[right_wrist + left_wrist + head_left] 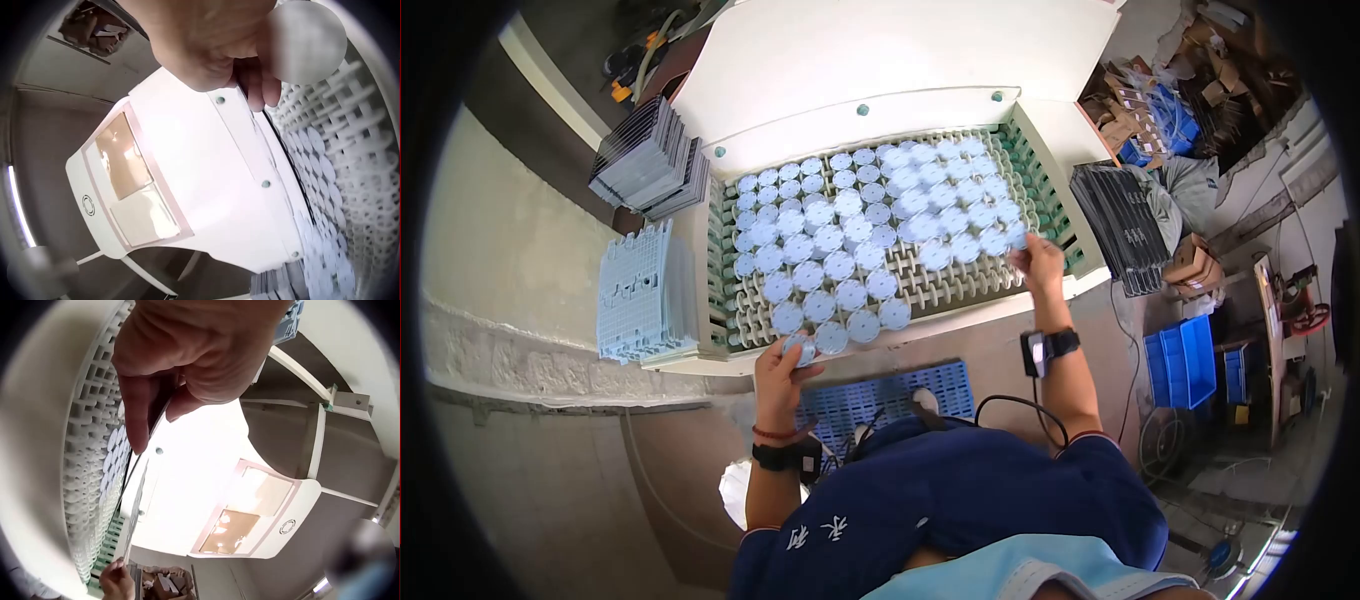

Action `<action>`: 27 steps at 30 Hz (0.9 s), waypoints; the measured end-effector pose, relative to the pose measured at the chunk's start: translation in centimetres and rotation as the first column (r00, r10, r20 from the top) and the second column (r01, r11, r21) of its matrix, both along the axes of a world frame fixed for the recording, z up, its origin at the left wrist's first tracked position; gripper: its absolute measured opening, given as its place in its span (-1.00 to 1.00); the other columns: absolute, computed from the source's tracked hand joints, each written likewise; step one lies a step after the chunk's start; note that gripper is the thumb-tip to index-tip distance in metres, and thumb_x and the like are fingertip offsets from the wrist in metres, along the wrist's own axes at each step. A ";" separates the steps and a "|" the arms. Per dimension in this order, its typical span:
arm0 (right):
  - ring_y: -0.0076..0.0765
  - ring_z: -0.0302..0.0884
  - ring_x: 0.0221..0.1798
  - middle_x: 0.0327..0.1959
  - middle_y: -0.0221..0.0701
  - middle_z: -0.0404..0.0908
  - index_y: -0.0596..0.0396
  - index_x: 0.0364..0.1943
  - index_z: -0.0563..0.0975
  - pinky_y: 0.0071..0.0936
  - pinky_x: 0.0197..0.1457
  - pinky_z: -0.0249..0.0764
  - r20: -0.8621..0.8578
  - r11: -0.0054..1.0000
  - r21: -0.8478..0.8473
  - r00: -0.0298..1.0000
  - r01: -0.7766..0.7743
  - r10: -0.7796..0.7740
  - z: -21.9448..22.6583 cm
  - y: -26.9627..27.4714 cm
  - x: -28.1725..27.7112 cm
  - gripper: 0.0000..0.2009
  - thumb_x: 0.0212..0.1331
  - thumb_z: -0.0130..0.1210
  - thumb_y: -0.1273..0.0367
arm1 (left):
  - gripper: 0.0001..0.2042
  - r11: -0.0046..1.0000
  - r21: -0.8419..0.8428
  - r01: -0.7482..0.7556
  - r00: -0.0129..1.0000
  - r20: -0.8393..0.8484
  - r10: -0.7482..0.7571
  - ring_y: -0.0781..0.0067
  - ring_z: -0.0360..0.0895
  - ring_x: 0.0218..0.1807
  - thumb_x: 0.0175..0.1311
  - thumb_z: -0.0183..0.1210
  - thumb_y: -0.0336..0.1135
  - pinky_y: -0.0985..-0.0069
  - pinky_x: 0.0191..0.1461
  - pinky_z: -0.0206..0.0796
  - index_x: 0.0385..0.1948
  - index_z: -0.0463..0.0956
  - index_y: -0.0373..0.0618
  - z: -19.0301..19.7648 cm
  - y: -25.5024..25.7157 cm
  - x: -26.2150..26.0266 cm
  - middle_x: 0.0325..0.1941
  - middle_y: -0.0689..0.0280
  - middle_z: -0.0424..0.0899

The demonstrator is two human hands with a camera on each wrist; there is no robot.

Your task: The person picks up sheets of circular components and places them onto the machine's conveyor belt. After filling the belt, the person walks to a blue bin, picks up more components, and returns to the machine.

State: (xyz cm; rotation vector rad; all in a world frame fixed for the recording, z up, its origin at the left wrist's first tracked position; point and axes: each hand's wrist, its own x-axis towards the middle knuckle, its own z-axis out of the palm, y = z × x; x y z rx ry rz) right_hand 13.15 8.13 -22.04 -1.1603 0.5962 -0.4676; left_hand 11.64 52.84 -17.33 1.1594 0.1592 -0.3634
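In the head view my left hand (776, 383) pinches the near-left corner of a thin panel of joined pale-blue discs (839, 265), each pierced with small holes. My right hand (1041, 265) grips the near-right corner of a similar disc panel (956, 196), which looks blurred. Both panels overlap the wheeled roller bed (948, 292) of a white machine. Further disc panels (788, 190) lie behind them on the rollers. The left wrist view shows thumb and fingers (139, 425) closed on a thin edge. In the right wrist view, the fingertips (270, 94) are curled at a dark panel edge.
Pale-blue racks (635, 290) and grey racks (650, 160) stack on the machine's left side. Black racks (1122, 228) stand right of it. A white hood (880, 50) rises behind the rollers. Blue crates (1180, 362) sit at right; a blue slatted pallet (885, 400) lies underfoot.
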 end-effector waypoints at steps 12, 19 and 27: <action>0.01 0.36 0.04 0.10 -0.05 0.34 0.03 0.07 0.39 -0.26 0.06 0.34 -0.437 0.080 -0.894 0.821 -0.440 -0.369 0.0 -4.6 5.5 -0.44 -0.02 0.13 0.08 | -0.77 0.990 0.065 -0.124 0.989 -0.069 0.128 0.43 0.60 -0.42 0.22 0.05 -0.40 0.55 -0.48 0.53 -0.16 0.45 -0.34 -1.0 3.0 -3.6 -0.33 0.20 0.59; 0.01 0.01 0.34 0.28 -0.09 0.13 -0.06 0.14 0.33 0.04 0.30 -0.01 -0.639 -0.063 -0.758 0.758 -0.650 -0.131 -1.3 -1.6 9.4 -0.39 0.00 0.08 -0.02 | -0.76 0.991 0.055 -0.121 0.976 -0.175 0.129 0.38 0.61 -0.48 0.23 0.06 -0.33 0.34 -0.51 0.48 -0.13 0.44 -0.23 -1.2 4.2 -4.2 -0.37 0.21 0.59; 0.06 0.20 0.23 0.17 -0.07 0.29 0.11 0.09 0.36 -0.10 0.24 0.14 -0.560 -0.050 -0.828 0.829 -0.559 0.013 -0.7 1.1 9.5 -0.42 0.03 0.10 0.05 | -0.74 0.993 0.070 -0.098 0.970 -0.218 0.111 0.41 0.56 -0.33 0.23 0.03 -0.37 0.49 -0.37 0.54 -0.11 0.42 -0.34 -5.4 7.6 -2.5 -0.29 0.21 0.57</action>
